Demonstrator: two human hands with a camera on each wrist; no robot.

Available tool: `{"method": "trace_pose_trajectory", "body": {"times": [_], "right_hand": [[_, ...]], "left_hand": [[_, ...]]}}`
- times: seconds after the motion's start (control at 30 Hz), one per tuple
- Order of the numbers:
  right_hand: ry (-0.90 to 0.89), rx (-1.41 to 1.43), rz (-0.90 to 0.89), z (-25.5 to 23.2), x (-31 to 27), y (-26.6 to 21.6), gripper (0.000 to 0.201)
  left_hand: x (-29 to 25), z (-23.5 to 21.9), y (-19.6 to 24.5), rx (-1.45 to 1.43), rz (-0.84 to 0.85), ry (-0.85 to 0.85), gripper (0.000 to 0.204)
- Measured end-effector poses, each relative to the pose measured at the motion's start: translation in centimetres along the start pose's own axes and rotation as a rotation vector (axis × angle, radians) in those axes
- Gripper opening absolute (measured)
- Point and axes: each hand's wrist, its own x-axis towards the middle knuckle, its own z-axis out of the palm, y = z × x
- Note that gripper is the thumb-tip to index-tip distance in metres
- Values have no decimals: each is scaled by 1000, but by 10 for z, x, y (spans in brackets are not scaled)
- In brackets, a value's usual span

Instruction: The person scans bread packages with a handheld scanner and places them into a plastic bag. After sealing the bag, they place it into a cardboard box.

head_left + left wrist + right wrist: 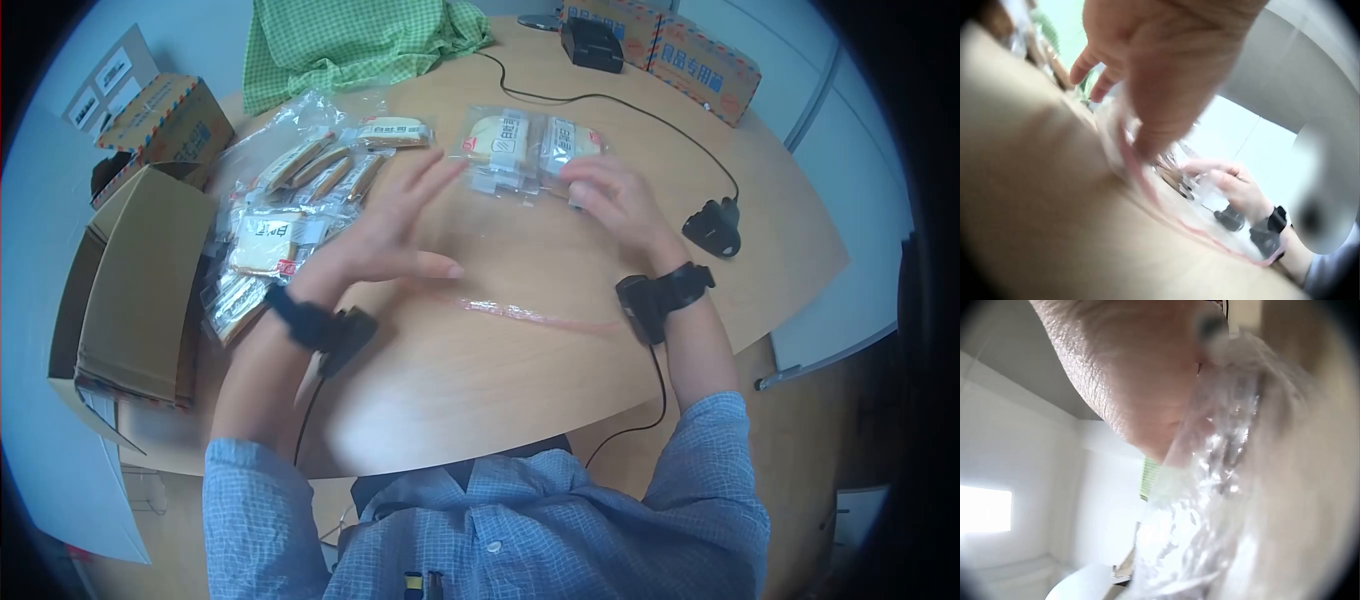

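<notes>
A clear plastic bag with a pink edge lies on the table between the hands, its mouth facing the body. Two groups of wrapped bread slices, a left stack and a right stack, sit side by side at its far end. My right hand pinches the bag's clear film beside the right stack; crinkled film hangs from those fingers in the right wrist view. With fingers spread and thumb apart, my left hand hovers over the bag's left side. Its thumb overlaps the pink edge in the left wrist view.
More wrapped bread slices are heaped on the left, by an opened cardboard box. Behind lie a green checked cloth, a small black device and printed cartons. A cable runs to a black device on the right.
</notes>
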Motion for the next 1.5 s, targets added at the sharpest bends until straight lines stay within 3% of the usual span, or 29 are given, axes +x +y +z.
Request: {"method": "trace_pose_trajectory", "body": {"times": [0.07,0.13,0.17,0.23,0.33,0.43,0.47,0.57,0.63,0.73,0.77,0.83,0.93,0.97,1.0,1.07,1.1,1.13,1.17,1.2,1.23,1.27,1.33,1.37,1.43,1.5], "right_hand": [[-169,-161,40,7,-6,3,18],[-251,-188,86,3,-4,-1,20],[-330,-209,140,2,-3,-3,23],[-318,-202,111,2,-5,-5,20],[-303,-178,16,3,-15,-7,16],[-448,-126,-19,-7,-31,-34,14],[-456,-114,-12,-12,-36,-40,14],[-476,-190,-44,-23,-43,-48,24],[-388,-387,-230,-24,-42,-47,35],[-414,-483,-311,-24,-38,-46,41],[-413,-485,-315,-23,-35,-48,41],[-370,-349,-286,-18,-29,-53,32],[-366,-176,-276,-11,-29,-43,21],[-368,-172,-287,-9,-31,-38,21],[-354,-92,-247,-8,-33,-33,16],[-338,-14,-210,-9,-34,-31,15],[-298,155,54,-10,-34,-31,19],[-252,324,322,-11,-33,-33,25],[-250,326,326,-10,-29,-35,25],[-234,413,518,-7,-21,-37,28],[-217,500,709,-3,-15,-40,32],[-215,504,708,6,-16,-39,32],[-261,481,865,27,-18,-31,33],[-261,486,856,28,-17,-30,33],[-317,463,919,26,-18,-26,31],[-335,467,929,27,-20,-20,31]], "left_hand": [[4,21,-17,229,99,85,43],[5,26,-20,382,-71,-225,38],[5,23,-18,412,-92,-271,38],[-7,19,-16,464,-116,-313,33],[-31,9,22,613,-164,-507,28],[-59,-10,61,532,-181,-634,32],[-66,-24,72,471,-98,-679,37],[-82,-53,80,156,13,-576,25],[-83,-67,66,-397,-171,-432,30],[-83,-61,68,67,-121,-282,68],[-85,-52,67,70,-121,-278,68],[-91,-33,63,538,105,-395,80],[-86,-28,73,292,80,-450,75],[-89,-20,70,177,150,-379,59],[-93,-18,63,182,144,-372,59],[-89,-20,58,-82,127,-371,37],[-94,-21,65,-370,-164,-207,26],[-93,-26,64,-369,-164,-209,26],[-93,-33,58,-775,-413,-86,25],[-91,-37,55,-1176,-664,50,25],[-86,-41,59,-1234,-827,103,19],[-87,-37,52,-1231,-828,103,19],[-91,-27,37,-882,-968,193,20],[-91,-26,34,-654,-909,249,23],[-84,-27,37,-162,-509,426,42],[-56,-36,53,184,-150,494,57]]}}
